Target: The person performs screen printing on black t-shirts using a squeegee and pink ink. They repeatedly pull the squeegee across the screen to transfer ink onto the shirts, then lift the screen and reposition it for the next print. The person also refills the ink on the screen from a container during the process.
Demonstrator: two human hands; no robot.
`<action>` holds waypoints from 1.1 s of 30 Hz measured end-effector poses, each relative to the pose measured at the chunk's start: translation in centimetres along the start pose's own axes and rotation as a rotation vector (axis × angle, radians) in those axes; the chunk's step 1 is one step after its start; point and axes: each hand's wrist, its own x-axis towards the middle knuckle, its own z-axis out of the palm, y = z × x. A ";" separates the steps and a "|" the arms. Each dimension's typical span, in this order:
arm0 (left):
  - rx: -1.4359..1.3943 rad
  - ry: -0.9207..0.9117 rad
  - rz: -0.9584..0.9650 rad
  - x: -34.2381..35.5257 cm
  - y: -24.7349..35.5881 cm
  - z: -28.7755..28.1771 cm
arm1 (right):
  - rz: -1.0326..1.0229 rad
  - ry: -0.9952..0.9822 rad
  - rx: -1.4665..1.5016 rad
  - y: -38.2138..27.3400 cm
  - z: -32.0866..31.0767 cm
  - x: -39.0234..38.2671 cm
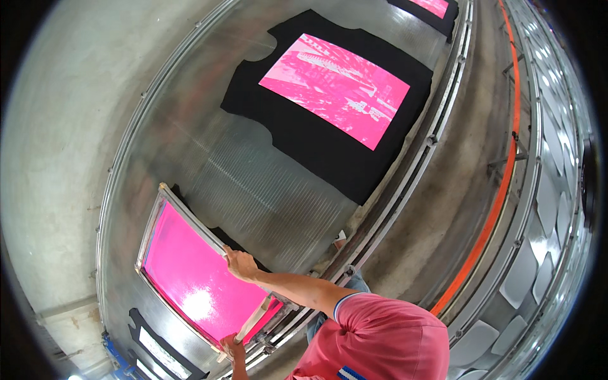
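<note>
A screen-printing frame [147, 229] with a bright pink mesh lies over a black fabric piece at the lower left of the long table. My right hand [241, 264] is closed on the frame's upper edge, thumb and fingers around the rim. Lower down, at the frame's near corner, my left hand [232, 348] grips the end of a squeegee [256, 318]. The squeegee stands tilted across the pink ink at the near end of the mesh. Black fabric edges [229, 241] peek out beyond the frame; the rest of that piece is hidden beneath it.
Farther along the table [253, 183] lies a black shirt panel [253, 82] with a large pink print [335, 88]. Another printed panel [437, 6] sits beyond it. Black-and-white pieces [161, 348] lie at the lower left. Metal rails [411, 171] edge the table; an orange rail [500, 202] runs across the aisle.
</note>
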 end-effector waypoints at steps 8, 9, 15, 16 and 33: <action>0.001 -0.034 -0.073 -1.1 -2.4 1.5 | -0.065 -0.070 0.088 1.2 0.4 0.4; 0.020 0.014 -0.067 -0.8 -1.9 2.1 | -0.076 -0.032 0.030 1.6 0.7 0.5; 0.021 -0.005 -0.028 -0.3 -3.0 2.2 | -0.031 -0.072 0.044 1.1 -0.1 0.8; -0.002 0.005 -0.035 -0.5 -3.5 2.3 | -0.018 -0.074 0.039 0.8 -0.4 0.7; -0.207 0.021 0.224 -1.7 0.5 1.5 | -0.032 0.040 -0.244 0.9 0.6 0.6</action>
